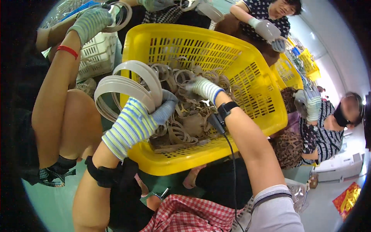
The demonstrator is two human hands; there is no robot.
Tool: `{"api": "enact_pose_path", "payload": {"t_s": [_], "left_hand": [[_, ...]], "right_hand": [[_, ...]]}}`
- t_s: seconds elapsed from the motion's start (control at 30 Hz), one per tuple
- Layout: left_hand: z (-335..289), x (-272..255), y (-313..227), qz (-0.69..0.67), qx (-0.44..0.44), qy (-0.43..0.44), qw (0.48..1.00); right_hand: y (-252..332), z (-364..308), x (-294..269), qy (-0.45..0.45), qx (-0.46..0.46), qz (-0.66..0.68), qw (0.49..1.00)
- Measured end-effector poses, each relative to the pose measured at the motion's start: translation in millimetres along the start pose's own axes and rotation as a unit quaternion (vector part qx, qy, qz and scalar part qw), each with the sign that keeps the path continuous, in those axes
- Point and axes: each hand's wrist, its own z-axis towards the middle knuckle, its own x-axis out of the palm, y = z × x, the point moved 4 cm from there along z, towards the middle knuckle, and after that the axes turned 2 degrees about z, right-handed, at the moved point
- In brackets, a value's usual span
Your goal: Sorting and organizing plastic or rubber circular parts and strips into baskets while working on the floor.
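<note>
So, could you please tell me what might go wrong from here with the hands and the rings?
1. The left hand, in a striped glove, grips a thick stack of pale beige plastic rings at one edge only; the stack might fan out and slip.
2. The right hand digs into tangled brownish rings inside the yellow slotted plastic basket; loops may snag its fingers.
3. The black wrist cable hangs beside the basket rim and could catch.

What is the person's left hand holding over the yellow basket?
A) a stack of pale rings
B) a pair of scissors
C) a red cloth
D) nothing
A: the striped-gloved left hand grips a stack of pale rings at the near left edge of the yellow basket, while the right hand reaches into the loose rings inside.
</note>
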Motion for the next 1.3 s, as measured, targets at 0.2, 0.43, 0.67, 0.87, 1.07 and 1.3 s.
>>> {"api": "enact_pose_path", "payload": {"t_s": [0.2, 0.43, 0.67, 0.87, 1.07, 1.3], "left_hand": [[2.7, -15.3, -1.4, 0.096, 0.015, -0.013, 0.995], [-5.3, -35.9, 11.4, 0.137, 0.029, -0.039, 0.989], [12.2, -20.4, 20.9, 0.104, 0.011, -0.011, 0.994], [10.9, -28.5, 29.5, 0.143, 0.008, -0.035, 0.989], [15.9, -18.3, 46.9, 0.204, 0.018, -0.06, 0.977], [26.2, 18.9, 47.7, 0.132, 0.015, 0.093, 0.987]], "right_hand": [[12.3, 3.4, 98.3, 0.323, -0.063, -0.143, 0.934], [52.4, 15.6, 96.5, 0.304, 0.376, 0.257, 0.837], [5.0, -19.2, 30.5, 0.247, 0.378, 0.207, 0.868], [54.1, -42.8, -115.4, 0.041, 0.364, 0.287, 0.885], [110.0, -85.8, -210.9, -0.181, 0.294, 0.364, 0.865], [143.6, -110.7, -225.1, -0.281, 0.276, 0.462, 0.794]]}}
